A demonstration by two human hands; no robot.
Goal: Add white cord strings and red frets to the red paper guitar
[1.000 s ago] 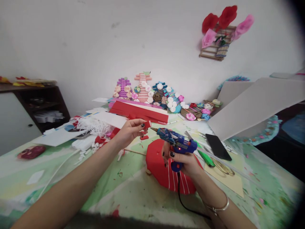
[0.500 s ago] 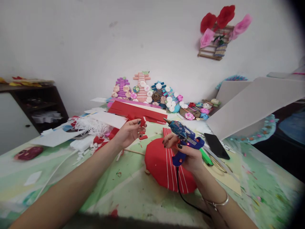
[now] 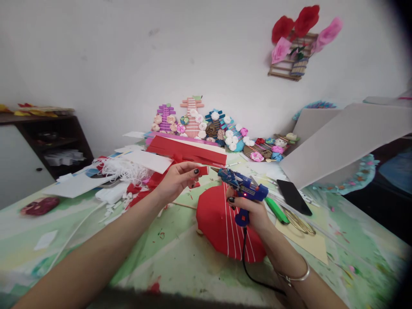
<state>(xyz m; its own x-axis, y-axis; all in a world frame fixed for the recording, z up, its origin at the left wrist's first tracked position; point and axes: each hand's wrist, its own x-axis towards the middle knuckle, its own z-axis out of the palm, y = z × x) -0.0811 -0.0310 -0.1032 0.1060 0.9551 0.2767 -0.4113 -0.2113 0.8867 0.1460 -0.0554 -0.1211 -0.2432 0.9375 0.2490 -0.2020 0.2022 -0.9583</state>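
Between thumb and fingers, my left hand point(image 3: 177, 179) pinches a small red strip point(image 3: 203, 171) with a pale end. My right hand point(image 3: 252, 210) is wrapped round the handle of a blue hot glue gun point(image 3: 247, 187), its red light lit. The gun's metal nozzle points left, close to the strip; whether they touch I cannot tell. Below both hands lies a rounded red paper-covered piece point(image 3: 210, 219) with white cords running along it, partly hidden by my right hand and the gun. A black cable point(image 3: 249, 268) hangs from the gun's handle.
Left of my hands are tangled white string point(image 3: 117, 169), white card and red scraps. A black phone point(image 3: 294, 196), a green marker point(image 3: 277, 211) and scissors point(image 3: 299, 222) lie to the right. Red sheets point(image 3: 186, 149) and flower-decorated crafts point(image 3: 193, 118) stand towards the wall.
The glue gun has moved down and left, its nozzle now nearer my left hand. My left hand has brought the red strip rightward, towards the nozzle.
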